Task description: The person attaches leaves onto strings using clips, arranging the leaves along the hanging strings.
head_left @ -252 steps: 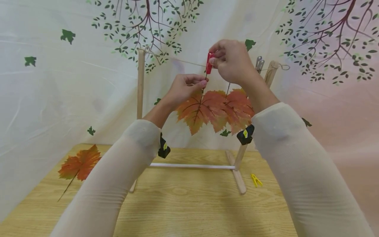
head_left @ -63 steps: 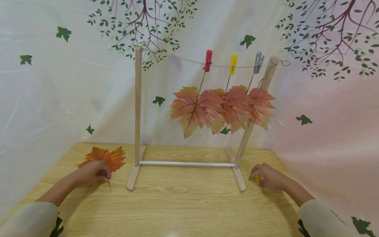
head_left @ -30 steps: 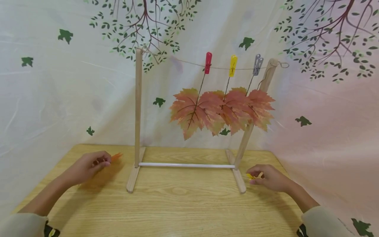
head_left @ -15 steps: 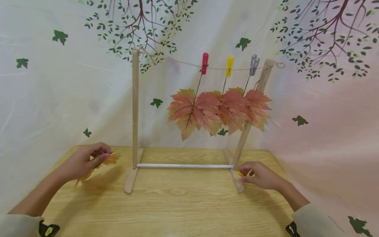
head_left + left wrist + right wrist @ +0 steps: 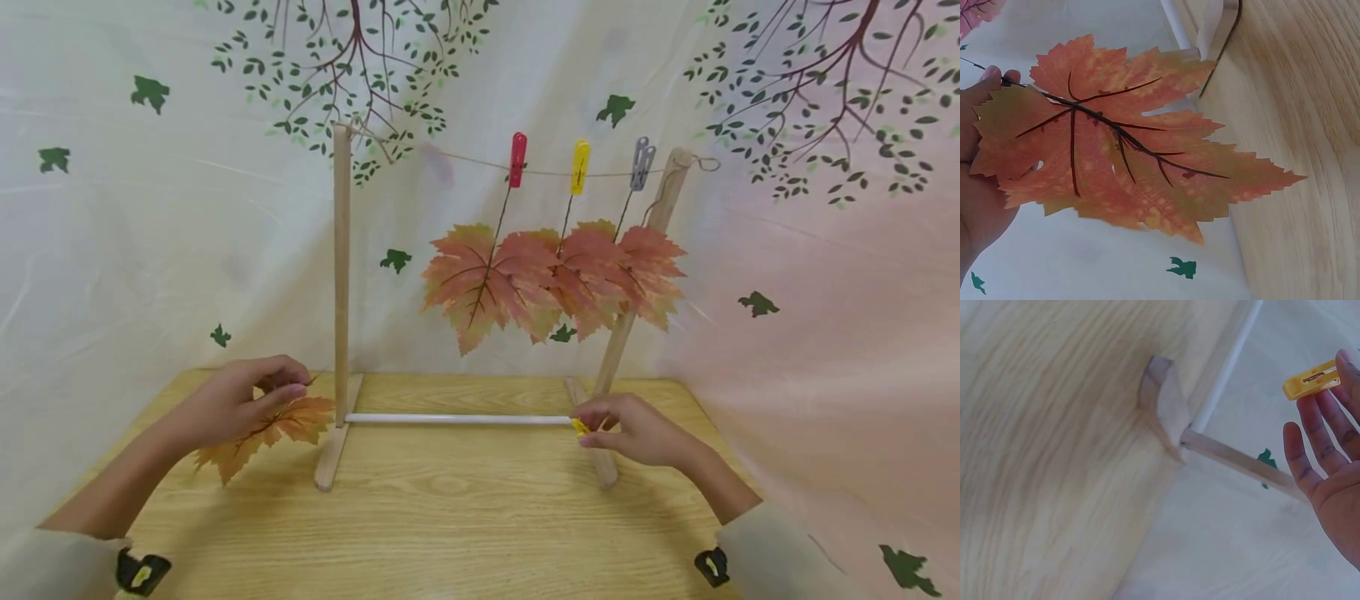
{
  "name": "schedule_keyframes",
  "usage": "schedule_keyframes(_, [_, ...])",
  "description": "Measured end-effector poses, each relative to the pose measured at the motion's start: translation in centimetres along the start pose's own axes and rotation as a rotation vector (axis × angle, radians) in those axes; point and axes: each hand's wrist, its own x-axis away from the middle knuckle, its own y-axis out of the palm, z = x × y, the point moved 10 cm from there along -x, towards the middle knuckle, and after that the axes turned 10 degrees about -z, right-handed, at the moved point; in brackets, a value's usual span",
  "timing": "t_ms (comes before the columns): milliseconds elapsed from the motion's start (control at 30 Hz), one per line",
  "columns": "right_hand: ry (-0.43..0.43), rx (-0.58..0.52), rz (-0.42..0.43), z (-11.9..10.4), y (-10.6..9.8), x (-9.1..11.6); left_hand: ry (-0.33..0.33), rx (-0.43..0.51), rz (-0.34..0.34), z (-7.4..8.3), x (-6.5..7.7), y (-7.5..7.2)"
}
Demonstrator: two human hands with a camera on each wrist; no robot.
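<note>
An orange artificial maple leaf [image 5: 1116, 137] hangs from my left hand [image 5: 243, 400], which pinches its dark stem between thumb and fingers, left of the wooden stand [image 5: 342, 275]. My right hand [image 5: 637, 427] pinches a yellow clothespin [image 5: 1313, 380] between thumb and fingertips, in front of the stand's right foot. On the string [image 5: 468, 158] between the posts are a red clothespin [image 5: 517, 160], a second yellow one [image 5: 580, 167] and grey clothespin handles [image 5: 642, 165]. Reddish maple leaves [image 5: 487, 283] hang by their stems below these clips, partly overlapping.
A white crossbar [image 5: 457, 418] joins the stand's two feet low over the wooden table [image 5: 465, 517]. The string's left stretch carries no clip. Behind stands a pale cloth backdrop [image 5: 247, 208] with printed branches and green leaves.
The red clip went onto the string with a leaf. Since then my left hand has lifted the orange leaf off the table, and my right hand has picked up the yellow clothespin and moved left.
</note>
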Motion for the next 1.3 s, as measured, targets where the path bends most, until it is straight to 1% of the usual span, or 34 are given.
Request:
schedule_keyframes(100, [-0.024,0.007,0.016,-1.0,-0.5,-0.7,0.003,0.02,-0.012,0.2,-0.6,0.4])
schedule_keyframes(267, [-0.05,0.001,0.024,-2.4,-1.2,-1.9,-0.001,0.094,-0.037,0.5,-1.7,1.0])
schedule_keyframes(467, [-0.08,-0.025,0.031,-4.1,-1.8,-3.4,0.005,0.173,-0.066,1.1,-3.5,1.4])
schedule_keyframes(567, [-0.089,-0.032,0.05,-4.7,-2.3,-3.9,-0.012,0.252,-0.074,1.1,-4.4,1.4])
schedule_keyframes(667, [-0.093,-0.029,0.066,-5.3,-2.8,-4.5,-0.03,0.357,-0.065,1.1,-5.2,1.3])
schedule_keyframes(733, [-0.106,-0.027,0.079,-5.8,-3.1,-4.8,-0.025,0.417,-0.052,1.3,-5.7,1.1])
schedule_keyframes(833, [-0.133,-0.036,0.09,-6.8,-3.6,-5.4,-0.013,0.475,-0.034,1.6,-6.4,0.6])
schedule_keyframes(1000, [-0.168,-0.048,0.09,-8.5,-4.5,-6.2,-0.013,0.514,-0.003,2.2,-7.7,-0.5])
schedule_keyframes(1100, [-0.151,-0.049,0.075,-9.2,-4.9,-6.7,-0.012,0.539,0.014,2.6,-8.5,-1.3])
schedule_keyframes(1200, [-0.121,-0.062,0.053,-9.9,-5.3,-7.1,0.007,0.556,0.033,3.2,-9.3,-2.1])
schedule_keyframes(1300, [-0.103,-0.074,0.043,-10.5,-5.9,-7.4,0.021,0.552,0.05,3.7,-10.1,-3.0])
